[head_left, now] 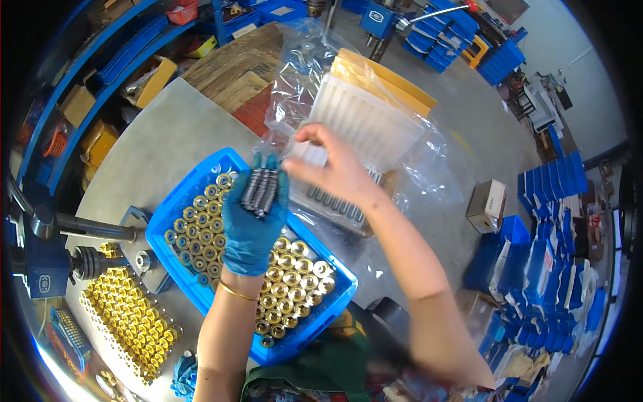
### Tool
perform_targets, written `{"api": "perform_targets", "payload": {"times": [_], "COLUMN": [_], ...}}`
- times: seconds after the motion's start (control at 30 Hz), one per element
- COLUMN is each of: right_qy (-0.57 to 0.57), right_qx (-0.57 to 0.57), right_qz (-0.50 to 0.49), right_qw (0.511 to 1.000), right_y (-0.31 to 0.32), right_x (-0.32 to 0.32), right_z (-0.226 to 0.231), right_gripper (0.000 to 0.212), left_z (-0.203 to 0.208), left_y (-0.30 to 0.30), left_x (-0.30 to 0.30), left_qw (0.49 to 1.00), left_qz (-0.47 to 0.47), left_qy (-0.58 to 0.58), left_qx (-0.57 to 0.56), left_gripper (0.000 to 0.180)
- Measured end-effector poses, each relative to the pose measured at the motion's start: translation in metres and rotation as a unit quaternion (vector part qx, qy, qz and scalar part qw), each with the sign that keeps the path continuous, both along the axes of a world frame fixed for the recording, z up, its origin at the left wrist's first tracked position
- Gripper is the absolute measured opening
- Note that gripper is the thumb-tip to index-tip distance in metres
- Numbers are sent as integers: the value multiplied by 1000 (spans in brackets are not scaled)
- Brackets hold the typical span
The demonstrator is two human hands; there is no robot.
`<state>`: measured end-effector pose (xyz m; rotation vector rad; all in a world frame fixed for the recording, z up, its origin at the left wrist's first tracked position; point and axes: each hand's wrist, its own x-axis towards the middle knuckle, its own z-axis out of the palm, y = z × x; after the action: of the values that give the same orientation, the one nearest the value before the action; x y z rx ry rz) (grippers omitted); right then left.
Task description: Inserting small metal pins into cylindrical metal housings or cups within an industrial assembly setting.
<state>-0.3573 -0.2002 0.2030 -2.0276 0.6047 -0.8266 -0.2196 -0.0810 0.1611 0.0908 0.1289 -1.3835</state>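
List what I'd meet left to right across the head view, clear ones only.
Blue machine head → gold-coloured metal parts → gloved left hand holding ribbed metal pieces → bare right hand → cardboard box.

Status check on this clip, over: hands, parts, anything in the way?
Left hand gloved, cradling dark metal parts. Right hand bare, blurred, fingers parted, close by. Blue bin below left hand; loose plastic bag near right hand, no clear blockage.

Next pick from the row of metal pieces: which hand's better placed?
Right, I'd say. The right hand, though blurred, looks empty and is close to the row of metal pieces. The gloved left hand cradles dark ridged rods.
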Motion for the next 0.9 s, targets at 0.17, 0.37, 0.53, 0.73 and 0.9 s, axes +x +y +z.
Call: {"api": "perform_targets", "payload": {"times": [0.17, 0.37, 0.53, 0.73, 0.9], "right_qy": [360, 363, -58, -107, -89], "right_qx": [-131, -208, -124, -137, -203], "right_qz": [-26, -13, -90, 95, 90], "right_qw": [923, 908, 987, 980, 971], "right_y": [-24, -17, 34, 143, 161], "right_x": [-33, -10, -12, 31, 36], "right_z": [-74, -92, -32, -12, -13], "right_gripper": [53, 54, 40, 39, 37], "left_z": [4, 32, 10, -23, -30], "left_y": [20, 69, 94, 159, 182], "left_x": [13, 15, 14, 12, 21], "left_qw": [995, 890, 971, 522, 701], "left_qz": [25, 112, 29, 81, 43], "left_qy": [-91, -391, -164, -835, -681], "left_qx": [28, 206, 174, 156, 208], "left_gripper": [28, 39, 42, 65, 60]}}
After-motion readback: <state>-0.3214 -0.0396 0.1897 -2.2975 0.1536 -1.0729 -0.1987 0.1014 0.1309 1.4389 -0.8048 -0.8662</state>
